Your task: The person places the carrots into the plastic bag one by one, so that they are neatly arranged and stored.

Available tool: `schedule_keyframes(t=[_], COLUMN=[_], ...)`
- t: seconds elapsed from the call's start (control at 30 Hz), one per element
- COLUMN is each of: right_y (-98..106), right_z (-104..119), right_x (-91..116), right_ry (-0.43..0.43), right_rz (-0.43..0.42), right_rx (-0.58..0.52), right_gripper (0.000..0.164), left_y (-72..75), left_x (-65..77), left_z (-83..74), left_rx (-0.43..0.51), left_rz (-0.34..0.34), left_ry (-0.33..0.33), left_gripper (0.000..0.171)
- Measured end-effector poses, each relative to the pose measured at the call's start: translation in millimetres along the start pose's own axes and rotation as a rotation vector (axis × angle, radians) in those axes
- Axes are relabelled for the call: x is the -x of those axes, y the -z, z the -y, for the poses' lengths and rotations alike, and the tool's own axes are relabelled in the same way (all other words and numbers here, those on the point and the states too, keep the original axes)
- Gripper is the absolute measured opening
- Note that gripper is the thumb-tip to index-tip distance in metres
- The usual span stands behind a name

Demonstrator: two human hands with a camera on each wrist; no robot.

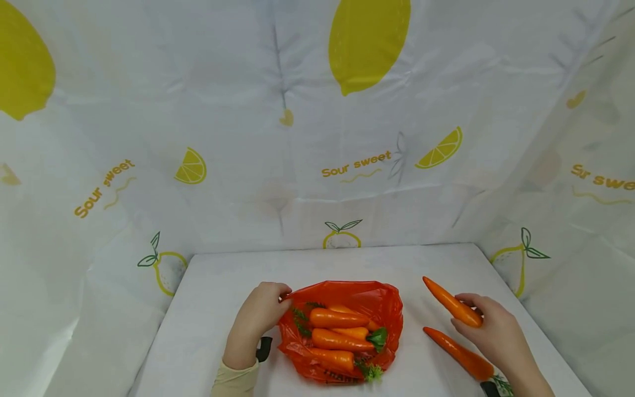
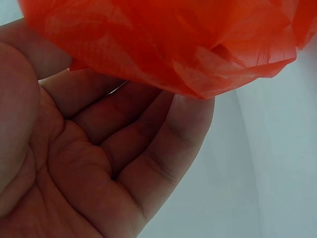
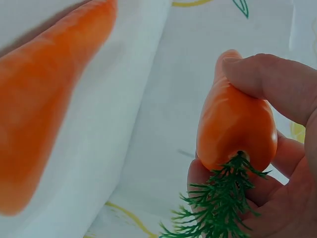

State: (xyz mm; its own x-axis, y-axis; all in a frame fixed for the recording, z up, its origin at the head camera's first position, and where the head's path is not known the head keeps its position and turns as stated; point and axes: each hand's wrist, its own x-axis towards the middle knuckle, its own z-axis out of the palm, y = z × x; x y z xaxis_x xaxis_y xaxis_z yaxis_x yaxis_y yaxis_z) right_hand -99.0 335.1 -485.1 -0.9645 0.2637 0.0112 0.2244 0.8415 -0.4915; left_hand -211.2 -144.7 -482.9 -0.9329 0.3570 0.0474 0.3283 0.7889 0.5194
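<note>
A red plastic bag (image 1: pixel 342 290) lies open in the middle of the table, holding several orange carrots (image 1: pixel 342 318) with green tops. My left hand (image 1: pixel 265 309) grips the bag's left rim; in the left wrist view, the fingers curl under the red plastic (image 2: pixel 163 49) and the fingertips are hidden by it. My right hand (image 1: pixel 488 325) holds a carrot (image 1: pixel 448 300) between thumb and fingers, to the right of the bag, its tip pointing up and left. The right wrist view shows that carrot's thick end (image 3: pixel 237 131) with a feathery green top (image 3: pixel 223 198).
A second loose carrot (image 1: pixel 458 353) lies on the white table (image 1: pixel 223 270) just below the right hand, its tip toward the bag. White sheeting (image 1: pixel 238 165) printed with lemons stands behind the table and along both sides.
</note>
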Motion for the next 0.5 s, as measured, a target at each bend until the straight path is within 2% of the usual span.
schedule_keyframes(t=[0.23, 0.5], right_y=[3.9, 11.0], right_z=[14.0, 27.9], right_x=[1.8, 2.1], right_ry=[0.033, 0.113], right_rz=[-0.028, -0.055], right_rx=[-0.01, -0.003], right_gripper=[0.062, 0.058], left_y=[1.3, 1.0], left_x=[0.4, 0.1], left_z=[-1.1, -1.7], left_rx=[0.008, -0.002], left_rz=[0.005, 0.002], left_ry=[-0.001, -0.002], left_gripper=[0.019, 0.02])
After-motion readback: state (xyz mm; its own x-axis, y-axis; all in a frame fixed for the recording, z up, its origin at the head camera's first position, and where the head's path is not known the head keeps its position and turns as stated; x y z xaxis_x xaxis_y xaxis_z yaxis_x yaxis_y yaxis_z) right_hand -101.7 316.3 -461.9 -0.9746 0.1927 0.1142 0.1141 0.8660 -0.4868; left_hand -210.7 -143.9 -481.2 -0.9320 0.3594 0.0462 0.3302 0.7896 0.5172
